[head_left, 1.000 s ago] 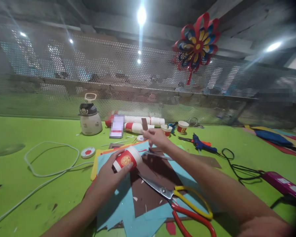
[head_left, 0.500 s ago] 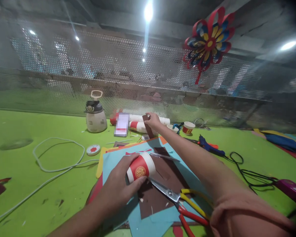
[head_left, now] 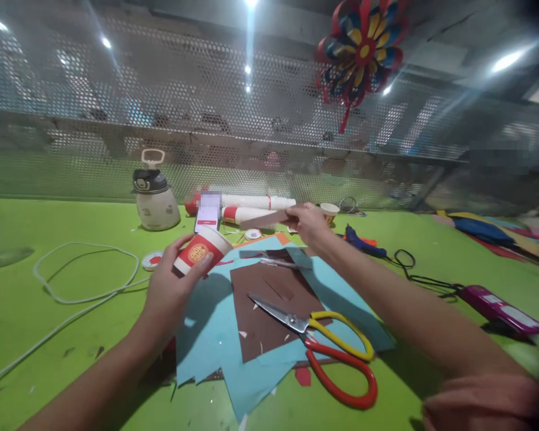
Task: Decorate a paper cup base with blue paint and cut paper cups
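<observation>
My left hand [head_left: 168, 293] grips a red and white paper cup [head_left: 200, 249], tilted on its side above the light blue paper [head_left: 215, 335]. My right hand [head_left: 309, 224] reaches forward and pinches one end of a brown paper strip [head_left: 263, 219], held nearly level and pointing left, in front of the stacked cup sleeves [head_left: 251, 203]. Below my arms a brown sheet [head_left: 256, 299] lies on the blue paper. On it lie scissors [head_left: 323, 344] with red and yellow handles.
On the green table [head_left: 49, 335] stand a white jug [head_left: 155, 200], a phone [head_left: 208, 214], a tape roll [head_left: 151, 260], a white cord loop [head_left: 85, 281], small cups [head_left: 329, 211], a blue glue gun [head_left: 359, 239], a black cable [head_left: 420, 278] and a purple device [head_left: 498, 304]. A perforated metal screen [head_left: 94, 126] carrying a paper pinwheel [head_left: 362, 54] rises behind.
My right hand has pulled back toward me from the cup sleeves, and the brown strip has turned from upright to level. My left hand lifted the cup and shifted it left.
</observation>
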Action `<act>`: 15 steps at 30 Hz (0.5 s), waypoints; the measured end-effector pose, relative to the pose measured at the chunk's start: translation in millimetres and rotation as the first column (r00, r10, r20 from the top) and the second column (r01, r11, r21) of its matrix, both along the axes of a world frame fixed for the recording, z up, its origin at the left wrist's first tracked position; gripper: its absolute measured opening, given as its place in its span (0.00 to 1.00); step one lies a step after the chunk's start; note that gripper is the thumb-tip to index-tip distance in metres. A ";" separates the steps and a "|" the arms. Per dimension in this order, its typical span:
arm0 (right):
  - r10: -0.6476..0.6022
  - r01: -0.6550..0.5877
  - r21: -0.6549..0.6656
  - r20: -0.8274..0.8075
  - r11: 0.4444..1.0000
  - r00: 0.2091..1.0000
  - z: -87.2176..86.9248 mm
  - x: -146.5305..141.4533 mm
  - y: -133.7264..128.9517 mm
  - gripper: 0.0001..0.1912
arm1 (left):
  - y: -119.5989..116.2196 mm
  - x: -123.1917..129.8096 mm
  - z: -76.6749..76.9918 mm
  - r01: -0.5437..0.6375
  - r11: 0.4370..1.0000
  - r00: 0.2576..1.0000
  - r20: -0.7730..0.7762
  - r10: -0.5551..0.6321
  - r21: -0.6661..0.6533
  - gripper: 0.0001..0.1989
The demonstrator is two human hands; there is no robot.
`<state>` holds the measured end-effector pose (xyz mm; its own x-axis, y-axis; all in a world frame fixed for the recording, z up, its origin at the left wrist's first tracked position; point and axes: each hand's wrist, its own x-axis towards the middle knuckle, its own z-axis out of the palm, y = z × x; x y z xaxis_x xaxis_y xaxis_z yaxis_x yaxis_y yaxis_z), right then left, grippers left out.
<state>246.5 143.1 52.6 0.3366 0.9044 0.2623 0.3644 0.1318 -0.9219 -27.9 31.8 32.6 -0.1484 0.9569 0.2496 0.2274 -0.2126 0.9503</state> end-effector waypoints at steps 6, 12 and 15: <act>-0.042 0.069 -0.114 0.222 0.991 0.974 -41.8 2.9 -37.2 0.18 | 3.6 1.2 -7.2 0.032 0.999 0.999 0.034 -0.031 -0.028 0.36; 0.041 0.034 -0.136 0.514 0.990 0.857 -25.8 39.6 -58.6 0.17 | 5.0 3.9 -14.5 0.093 0.995 0.996 0.010 -0.093 -0.030 0.35; 0.175 -0.058 -0.206 0.615 0.977 0.769 -34.8 39.4 -73.2 0.15 | 4.0 6.0 -15.1 0.110 0.993 0.994 -0.010 -0.110 -0.033 0.35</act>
